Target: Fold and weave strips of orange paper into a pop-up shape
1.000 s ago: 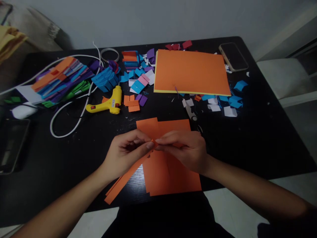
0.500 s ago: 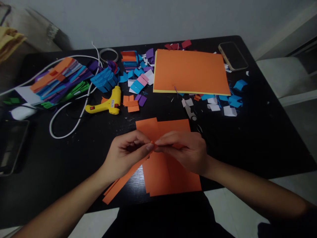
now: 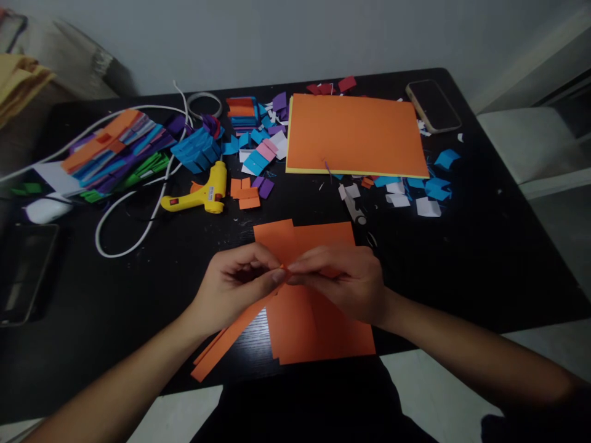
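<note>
Between the fingertips of both hands is a small piece of orange paper (image 3: 283,267), mostly hidden by the fingers. My left hand (image 3: 237,286) pinches it between thumb and forefinger. From the other side, my right hand (image 3: 341,277) pinches at the same piece, its fingers pressed together. Beneath the hands lie orange paper sheets (image 3: 318,326), partly overlapping, on the black table. Narrow orange paper strips (image 3: 221,354) slant out from under my left hand toward the table's front edge.
A yellow glue gun (image 3: 203,194) lies beyond my left hand, among a white cable (image 3: 99,237) and folded coloured paper bundles (image 3: 115,151). Farther back are stacked orange and yellow sheets (image 3: 355,135), paper scraps (image 3: 258,160) and a phone (image 3: 434,106). Scissors (image 3: 355,209) lie near my right hand.
Almost nothing differs. Both hands keep the same pinch on the small orange piece, and the view has shifted very slightly.
</note>
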`<state>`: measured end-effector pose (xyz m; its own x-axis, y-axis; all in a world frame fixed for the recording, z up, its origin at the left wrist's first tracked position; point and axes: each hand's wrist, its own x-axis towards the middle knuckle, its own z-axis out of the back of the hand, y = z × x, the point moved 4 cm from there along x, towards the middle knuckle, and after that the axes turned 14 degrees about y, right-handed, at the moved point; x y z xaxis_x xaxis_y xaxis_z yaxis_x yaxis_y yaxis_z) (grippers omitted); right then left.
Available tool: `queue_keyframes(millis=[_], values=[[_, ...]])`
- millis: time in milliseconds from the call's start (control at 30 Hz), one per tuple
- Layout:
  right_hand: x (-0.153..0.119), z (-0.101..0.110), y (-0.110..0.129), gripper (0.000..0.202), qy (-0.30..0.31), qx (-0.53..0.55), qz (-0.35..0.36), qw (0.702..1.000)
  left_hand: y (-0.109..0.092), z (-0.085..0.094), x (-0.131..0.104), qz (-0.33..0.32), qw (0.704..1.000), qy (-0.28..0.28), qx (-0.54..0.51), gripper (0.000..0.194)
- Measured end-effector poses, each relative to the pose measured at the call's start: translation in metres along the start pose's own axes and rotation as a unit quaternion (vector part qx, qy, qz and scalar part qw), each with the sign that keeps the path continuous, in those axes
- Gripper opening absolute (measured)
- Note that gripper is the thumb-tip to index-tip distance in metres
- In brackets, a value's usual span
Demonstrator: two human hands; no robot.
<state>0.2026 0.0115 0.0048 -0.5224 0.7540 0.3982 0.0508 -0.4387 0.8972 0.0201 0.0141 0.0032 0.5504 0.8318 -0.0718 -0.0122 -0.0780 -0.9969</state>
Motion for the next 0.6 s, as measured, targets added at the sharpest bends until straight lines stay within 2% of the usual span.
queue_keyframes(millis=[233, 600], values=[[0.0009, 0.0003, 0.0006, 0.021, 0.003, -0.007, -0.019, 1.0, 0.0002, 0.0008, 0.0002, -0.007, 1.0, -0.011, 0.0, 0.011], [-0.0012, -0.002, -0.0019, 0.022, 0.018, 0.018, -0.017, 1.0, 0.0018, 0.0012, 0.0009, -0.003, 1.0, 0.005, -0.007, 0.012]])
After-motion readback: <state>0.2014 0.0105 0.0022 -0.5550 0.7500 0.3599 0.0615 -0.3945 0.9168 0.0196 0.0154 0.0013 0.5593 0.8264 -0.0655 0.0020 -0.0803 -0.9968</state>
